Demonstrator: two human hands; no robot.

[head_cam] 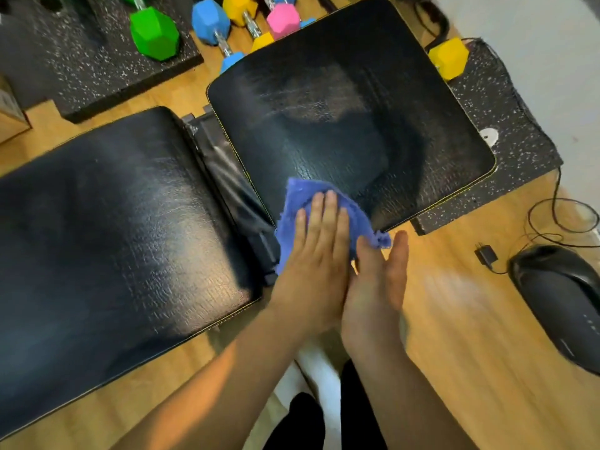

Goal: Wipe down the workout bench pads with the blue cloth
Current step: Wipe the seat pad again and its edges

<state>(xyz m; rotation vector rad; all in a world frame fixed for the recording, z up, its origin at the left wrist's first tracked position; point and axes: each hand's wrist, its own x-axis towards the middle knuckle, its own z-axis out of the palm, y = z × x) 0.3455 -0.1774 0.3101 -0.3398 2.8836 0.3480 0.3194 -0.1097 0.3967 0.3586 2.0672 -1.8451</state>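
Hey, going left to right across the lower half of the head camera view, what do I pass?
long bench pad → left hand flat on the blue cloth → right hand → black charger plug → black oval device on the floor

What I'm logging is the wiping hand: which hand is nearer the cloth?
Left. The left hand lies flat on the cloth, atop the pad; the right hand stands edge-on beside it, at the cloth's right corner.
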